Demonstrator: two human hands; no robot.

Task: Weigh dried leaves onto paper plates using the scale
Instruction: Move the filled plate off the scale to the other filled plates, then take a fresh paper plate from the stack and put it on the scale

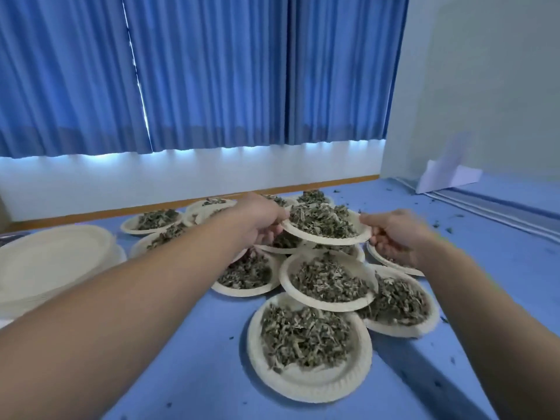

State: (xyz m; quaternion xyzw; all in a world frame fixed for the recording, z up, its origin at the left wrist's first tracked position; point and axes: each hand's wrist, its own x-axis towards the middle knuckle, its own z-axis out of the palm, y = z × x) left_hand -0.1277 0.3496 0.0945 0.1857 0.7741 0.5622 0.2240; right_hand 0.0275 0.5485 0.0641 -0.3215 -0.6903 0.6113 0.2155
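I pinch a filled paper plate (325, 234) by opposite rim edges, left hand (260, 221) and right hand (394, 234) each closed on it, holding it raised over the overlapping filled plates (328, 301) on the blue table (197, 344). Judged light but floppy, with loose dried leaves (321, 219) likely to spill if tilted, so rim grips stay level. No scale in view; the lower plates are partly hidden.

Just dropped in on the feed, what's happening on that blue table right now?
A person holds a filled paper plate of dried leaves by its rim, left hand and right hand on opposite sides, above a cluster of filled plates. A stack of empty plates sits at the left. No scale is in view.
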